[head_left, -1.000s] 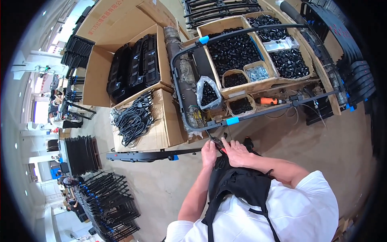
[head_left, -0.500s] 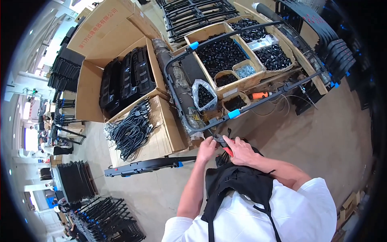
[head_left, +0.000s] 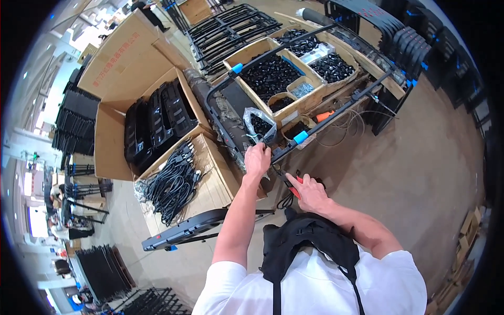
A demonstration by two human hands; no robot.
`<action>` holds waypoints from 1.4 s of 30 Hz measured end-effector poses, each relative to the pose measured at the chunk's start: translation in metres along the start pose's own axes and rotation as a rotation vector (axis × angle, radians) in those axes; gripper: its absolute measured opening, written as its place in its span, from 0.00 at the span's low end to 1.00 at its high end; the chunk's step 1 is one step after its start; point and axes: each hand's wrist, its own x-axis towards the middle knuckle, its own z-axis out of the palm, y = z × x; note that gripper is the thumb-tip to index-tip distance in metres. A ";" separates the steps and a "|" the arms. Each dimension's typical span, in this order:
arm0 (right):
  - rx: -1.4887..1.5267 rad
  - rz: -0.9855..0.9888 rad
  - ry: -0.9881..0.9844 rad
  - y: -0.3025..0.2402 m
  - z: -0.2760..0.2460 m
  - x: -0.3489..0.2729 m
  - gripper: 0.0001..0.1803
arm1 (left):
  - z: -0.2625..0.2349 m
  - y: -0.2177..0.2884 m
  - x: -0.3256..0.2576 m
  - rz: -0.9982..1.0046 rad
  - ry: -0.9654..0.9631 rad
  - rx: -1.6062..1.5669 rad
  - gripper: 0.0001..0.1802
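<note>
1. Working at the black tube frame (head_left: 320, 123), the person looks to be mid-way through fitting or trimming something at its near corner; the exact part is too small to tell.
2. Left hand (head_left: 257, 159) is closed over the frame's lower bar, just beside a clear bag (head_left: 259, 125) of black parts, arm stretched forward.
3. Right hand (head_left: 311, 192) is clenched around red-handled pliers (head_left: 292, 185), held low, near the bar, elbow bent.
4. Next move likely calls for bringing the pliers' tip up to the spot the left hand steadies.
</note>
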 end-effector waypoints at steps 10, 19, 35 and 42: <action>0.007 0.065 0.055 -0.009 0.016 -0.002 0.46 | 0.003 -0.017 -0.018 0.279 0.183 -0.447 0.14; 0.003 0.041 0.155 -0.018 0.018 0.017 0.47 | -0.014 -0.015 0.011 -0.062 -0.144 -0.182 0.28; -0.053 0.156 0.041 -0.043 0.010 0.034 0.50 | 0.008 -0.003 0.011 -0.070 -0.098 0.033 0.28; 0.015 0.231 -0.005 -0.048 0.015 0.041 0.51 | 0.014 -0.001 0.012 -0.128 -0.036 -0.010 0.27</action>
